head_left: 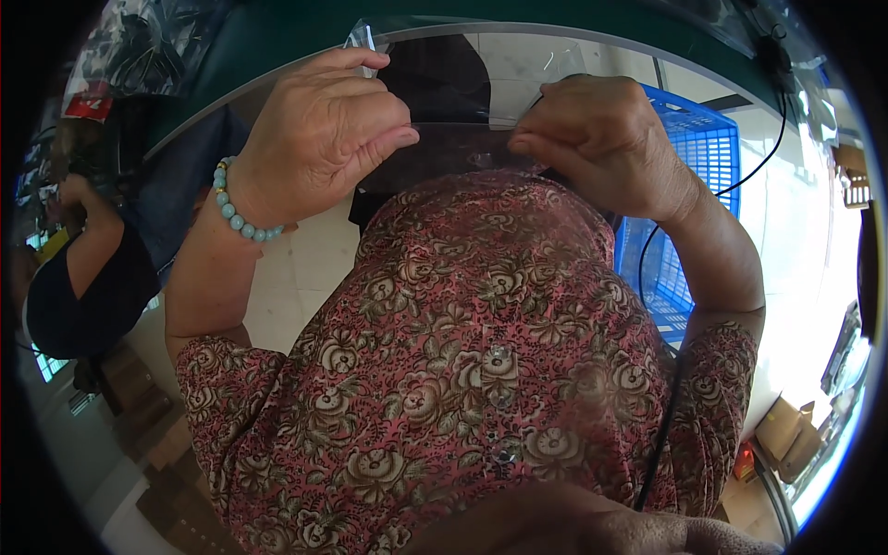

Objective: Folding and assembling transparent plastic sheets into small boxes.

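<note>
A clear plastic bag point(365, 39) is stretched between my two hands in front of my body, just past the near edge of the green table point(277, 46). My left hand point(319, 139), with a light-blue bead bracelet on the wrist, pinches it between thumb and bent fingers. On the other side my right hand point(606, 134) is closed on the bag too, thumb against curled fingers. Because the film is see-through, I cannot make out all of its outline or whether anything lies inside.
Clear bags with black cables point(148, 46) lie at the table's far left. A blue plastic crate point(708, 153) stands on the floor at right, a black cord point(782, 139) hanging by it. Another person's arm point(97, 222) shows at left. Cardboard boxes point(786, 430) stand lower right.
</note>
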`<state>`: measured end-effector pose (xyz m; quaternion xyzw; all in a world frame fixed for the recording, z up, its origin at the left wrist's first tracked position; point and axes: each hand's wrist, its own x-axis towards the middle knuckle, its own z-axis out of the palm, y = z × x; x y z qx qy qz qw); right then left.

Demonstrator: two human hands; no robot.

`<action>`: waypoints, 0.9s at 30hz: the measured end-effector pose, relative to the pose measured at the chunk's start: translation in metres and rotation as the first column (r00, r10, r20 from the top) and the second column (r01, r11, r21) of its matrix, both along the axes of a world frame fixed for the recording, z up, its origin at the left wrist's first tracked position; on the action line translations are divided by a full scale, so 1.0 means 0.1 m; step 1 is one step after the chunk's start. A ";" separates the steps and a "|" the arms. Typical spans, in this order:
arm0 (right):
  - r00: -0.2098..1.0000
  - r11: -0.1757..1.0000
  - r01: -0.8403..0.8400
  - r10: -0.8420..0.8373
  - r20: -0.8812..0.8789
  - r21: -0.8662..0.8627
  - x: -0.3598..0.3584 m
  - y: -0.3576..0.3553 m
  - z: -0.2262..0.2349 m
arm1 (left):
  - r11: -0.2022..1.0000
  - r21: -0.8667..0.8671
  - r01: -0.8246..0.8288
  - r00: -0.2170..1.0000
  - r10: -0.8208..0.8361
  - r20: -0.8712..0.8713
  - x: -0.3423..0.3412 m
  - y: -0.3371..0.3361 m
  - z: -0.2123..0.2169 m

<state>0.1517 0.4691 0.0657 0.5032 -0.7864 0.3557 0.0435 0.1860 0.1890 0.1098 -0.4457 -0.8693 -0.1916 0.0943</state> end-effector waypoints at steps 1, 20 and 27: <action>1.000 1.000 -0.009 0.009 0.005 -0.009 0.01 0.00 0.01 | 1.000 0.022 0.013 1.000 -0.013 0.001 0.00 -0.01 0.01; 0.845 0.803 0.364 -0.071 -0.530 0.472 -0.09 -0.39 -0.05 | 0.907 -0.411 0.093 0.888 0.111 0.446 0.09 0.28 0.19; 0.973 0.975 0.015 0.037 -0.230 0.220 -0.26 -0.24 0.22 | 0.876 -0.367 0.313 0.701 0.047 0.711 -0.19 0.47 0.06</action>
